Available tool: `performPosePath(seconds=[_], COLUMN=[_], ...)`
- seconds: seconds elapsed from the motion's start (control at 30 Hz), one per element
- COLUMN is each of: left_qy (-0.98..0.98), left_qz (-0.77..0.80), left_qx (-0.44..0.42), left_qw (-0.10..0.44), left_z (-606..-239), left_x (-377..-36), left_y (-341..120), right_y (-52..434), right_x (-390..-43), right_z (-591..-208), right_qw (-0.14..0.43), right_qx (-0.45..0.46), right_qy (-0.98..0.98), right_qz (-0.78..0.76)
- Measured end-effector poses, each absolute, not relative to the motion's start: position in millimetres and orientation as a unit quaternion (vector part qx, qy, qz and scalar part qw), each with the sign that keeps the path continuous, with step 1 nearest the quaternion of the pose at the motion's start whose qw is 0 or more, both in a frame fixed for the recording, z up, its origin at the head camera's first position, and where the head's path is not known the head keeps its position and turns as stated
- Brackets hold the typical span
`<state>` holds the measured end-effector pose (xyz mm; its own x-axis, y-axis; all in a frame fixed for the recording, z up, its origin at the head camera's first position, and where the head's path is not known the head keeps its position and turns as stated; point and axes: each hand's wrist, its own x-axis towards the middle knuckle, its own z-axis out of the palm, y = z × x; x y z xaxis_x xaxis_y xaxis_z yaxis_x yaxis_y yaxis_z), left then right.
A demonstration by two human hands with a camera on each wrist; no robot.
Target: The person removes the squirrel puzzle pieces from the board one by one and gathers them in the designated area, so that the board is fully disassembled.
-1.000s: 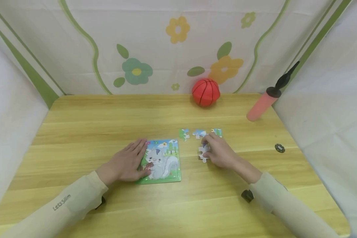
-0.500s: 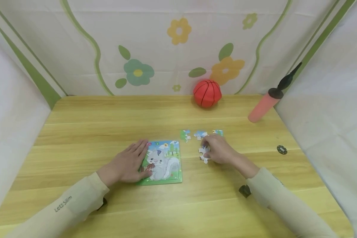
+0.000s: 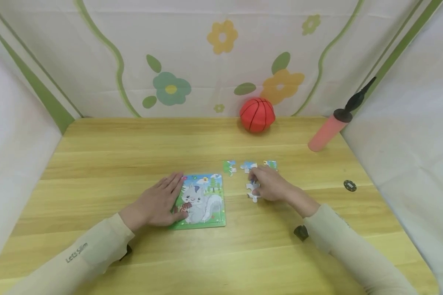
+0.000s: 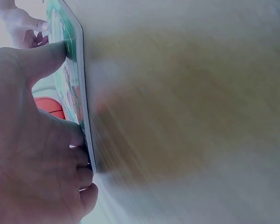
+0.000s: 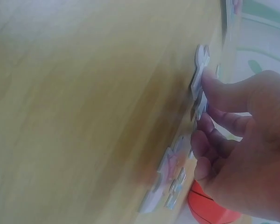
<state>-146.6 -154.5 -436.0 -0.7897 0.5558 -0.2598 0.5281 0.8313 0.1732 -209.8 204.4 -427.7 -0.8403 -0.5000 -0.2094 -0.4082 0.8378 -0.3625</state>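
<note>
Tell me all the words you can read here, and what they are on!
"Lets Slim" is on the left sleeve.
The black disc on the table has a white mark, too small to read.
The puzzle under the left hand shows only a picture, no words.
The loose pieces at the right hand show no words.
The ball and pump show none.

left hand (image 3: 158,201) flat, right hand (image 3: 271,184) seemingly pinching
</note>
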Motion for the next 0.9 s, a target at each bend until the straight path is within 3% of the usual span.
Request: performPosePath(seconds=[0.2, 0.6, 0.9], left_qy=[0.944, 0.950, 0.952], left_qz=[0.044, 0.035, 0.027], left_qx=[0.289, 0.272, 0.271], left_qw=[0.149, 0.147, 0.136], left_z=[-436, -433, -434], left_x=[-147, -144, -143], left_y=[-155, -150, -148], right_y=[203, 197, 161], right_x=[-208, -198, -181], right_z=[-426, -426, -413], right_qw=[0.159, 0.126, 0.061], right_qx=[-0.236, -0.252, -0.288], right_qy=[0.946, 0.945, 0.927], right_qz=[-0.154, -0.170, -0.234])
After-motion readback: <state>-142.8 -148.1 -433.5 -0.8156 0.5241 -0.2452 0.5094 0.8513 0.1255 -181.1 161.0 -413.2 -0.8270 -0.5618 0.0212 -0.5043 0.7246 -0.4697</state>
